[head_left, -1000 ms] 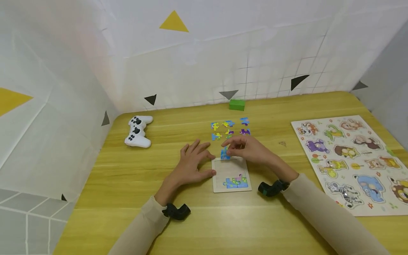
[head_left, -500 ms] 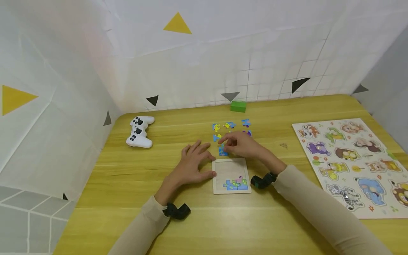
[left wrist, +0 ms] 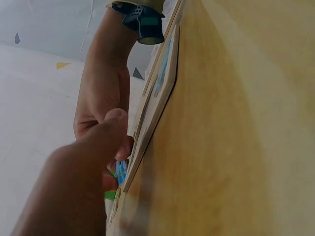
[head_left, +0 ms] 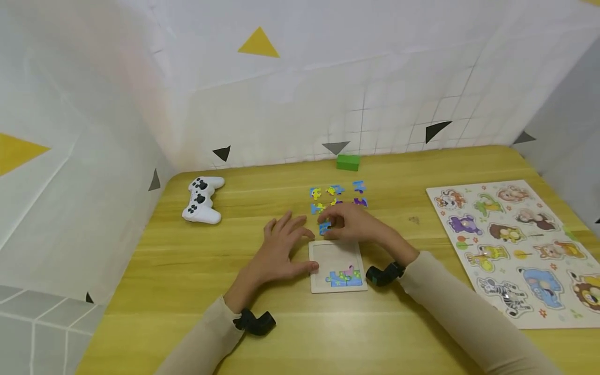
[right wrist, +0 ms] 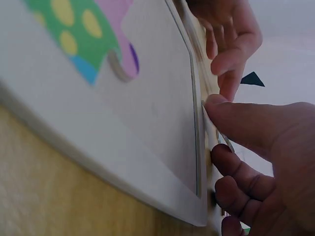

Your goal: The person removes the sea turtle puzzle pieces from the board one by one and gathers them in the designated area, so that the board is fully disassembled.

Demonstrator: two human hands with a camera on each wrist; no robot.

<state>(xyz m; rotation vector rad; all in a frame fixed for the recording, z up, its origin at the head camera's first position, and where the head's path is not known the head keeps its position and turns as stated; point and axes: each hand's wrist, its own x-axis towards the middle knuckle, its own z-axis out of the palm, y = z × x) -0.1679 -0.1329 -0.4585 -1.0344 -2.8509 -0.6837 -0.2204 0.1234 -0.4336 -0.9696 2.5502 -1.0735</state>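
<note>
My right hand (head_left: 353, 223) pinches a small blue jigsaw piece (head_left: 324, 228) just beyond the far edge of a shallow wooden puzzle tray (head_left: 333, 255). In the right wrist view the piece (right wrist: 225, 139) appears edge-on between thumb and fingers, with part of it covered. Beside the tray's left edge lies my left hand (head_left: 278, 255), fingers spread, its thumb at the rim. A few joined pieces (head_left: 345, 278), blue, green and pink, fill the tray's near right corner. Behind my right hand are several loose blue, yellow and purple pieces (head_left: 316, 194), some of them partly hidden.
On the right a large animal puzzle board (head_left: 515, 237) covers much of the table (head_left: 262, 333). A white game controller (head_left: 202, 200) sits at the far left. Near the wall stands a green block (head_left: 348, 162).
With the blue piece, my right hand has shifted slightly left and away from the tray's far edge. The left hand stays beside the tray. The head view has tilted a little.
</note>
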